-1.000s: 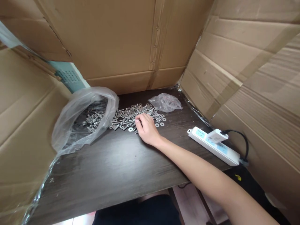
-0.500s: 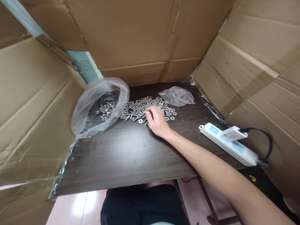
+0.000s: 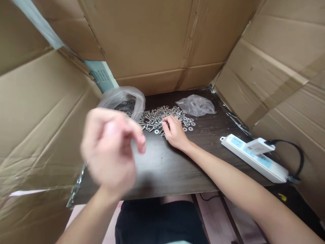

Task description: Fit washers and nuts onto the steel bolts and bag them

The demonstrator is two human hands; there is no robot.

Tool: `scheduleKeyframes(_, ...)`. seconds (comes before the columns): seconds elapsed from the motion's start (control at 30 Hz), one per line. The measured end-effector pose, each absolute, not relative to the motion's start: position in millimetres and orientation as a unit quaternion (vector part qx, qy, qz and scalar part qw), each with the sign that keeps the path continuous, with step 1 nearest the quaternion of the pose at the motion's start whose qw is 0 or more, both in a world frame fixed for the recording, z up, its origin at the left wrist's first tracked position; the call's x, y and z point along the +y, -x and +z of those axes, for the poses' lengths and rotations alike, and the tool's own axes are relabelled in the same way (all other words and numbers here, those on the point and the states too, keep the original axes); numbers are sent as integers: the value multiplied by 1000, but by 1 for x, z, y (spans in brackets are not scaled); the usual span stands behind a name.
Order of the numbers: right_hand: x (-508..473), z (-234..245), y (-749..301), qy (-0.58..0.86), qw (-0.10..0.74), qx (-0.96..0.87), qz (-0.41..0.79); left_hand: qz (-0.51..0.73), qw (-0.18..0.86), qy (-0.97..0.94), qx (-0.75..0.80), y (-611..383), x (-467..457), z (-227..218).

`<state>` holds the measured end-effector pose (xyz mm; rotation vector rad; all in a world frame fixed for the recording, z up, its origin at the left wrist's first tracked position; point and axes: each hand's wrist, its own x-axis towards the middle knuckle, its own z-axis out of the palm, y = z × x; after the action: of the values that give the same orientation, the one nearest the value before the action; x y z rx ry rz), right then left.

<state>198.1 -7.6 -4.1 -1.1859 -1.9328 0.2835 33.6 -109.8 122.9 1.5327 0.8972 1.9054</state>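
Observation:
A pile of metal bolts, nuts and washers (image 3: 154, 121) lies on the dark tabletop (image 3: 162, 169). My right hand (image 3: 175, 131) rests at the front right of this pile, its fingers curled down among the pieces; whatever its fingertips hold is hidden. Raised above the table at the left is my left hand (image 3: 109, 149), smeared by motion, with its fingers bent and nothing discernible in them. Behind it, partly covered, stands an open clear plastic bag (image 3: 139, 105) with metal pieces inside. One flat washer (image 3: 156, 131) sits just left of my right hand.
A crumpled clear plastic bag (image 3: 196, 105) lies behind the pile to the right. The white power strip (image 3: 254, 159) with a plugged-in white adapter (image 3: 259, 146) and black cable (image 3: 301, 152) is at the right edge. Cardboard walls (image 3: 157, 40) enclose the table's back and sides.
My left hand has come into view from below at the left, in front of the open bag. My right hand stays at the pile. The view has shifted slightly.

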Motion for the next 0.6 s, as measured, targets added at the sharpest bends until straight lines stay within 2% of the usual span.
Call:
scheduleKeyframes(0.07, -8, -4, -198, 467, 417, -771, 114, 657, 234, -633, 337, -33, -69, 104)
scheduleKeyframes(0.13, -8, -3, -197, 468, 419, -770, 112, 563, 232, -682, 405, -29, -32, 77)
scheduleKeyframes(0.27, -8, 1, -198, 459, 430, -770, 110, 456, 272, -722, 443, -23, -3, 26)
scheduleKeyframes(0.37, -10, 3, -196, 441, 434, -777, 114, 451, 311, -718, 428, -25, -8, 9)
scheduleKeyframes(0.6, -14, 4, -191, 420, 426, -794, 109, 486, 372, -659, 438, -27, -14, 5)
